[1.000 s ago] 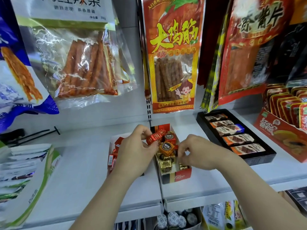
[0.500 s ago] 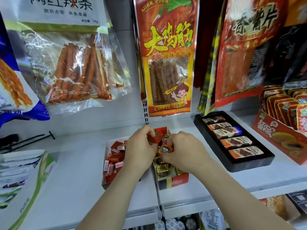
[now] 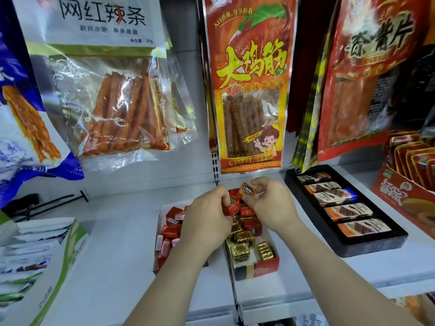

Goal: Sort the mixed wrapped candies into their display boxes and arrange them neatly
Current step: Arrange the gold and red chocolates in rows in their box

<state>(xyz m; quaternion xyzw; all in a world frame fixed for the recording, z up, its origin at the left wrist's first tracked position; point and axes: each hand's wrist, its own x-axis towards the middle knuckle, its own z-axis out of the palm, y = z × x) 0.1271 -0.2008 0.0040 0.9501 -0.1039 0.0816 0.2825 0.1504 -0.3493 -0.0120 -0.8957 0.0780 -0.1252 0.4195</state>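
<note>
Now the left hand (image 3: 207, 216) pinches a red candy (image 3: 231, 206) while the right hand (image 3: 270, 203) grips an orange candy (image 3: 247, 190), so either slippery wrapper could slip into the wrong display box (image 3: 267, 267).

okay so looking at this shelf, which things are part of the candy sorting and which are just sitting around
In the job:
left hand on a red candy
right hand holding an orange candy
gold candies
mixed box
red-candy box

Just lying about:
hanging snack bags
black chocolate tray

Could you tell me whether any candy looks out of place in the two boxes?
Yes: red candies sit among gold candies in the right display box, mixed, and the right hand holds an orange round candy.
</note>
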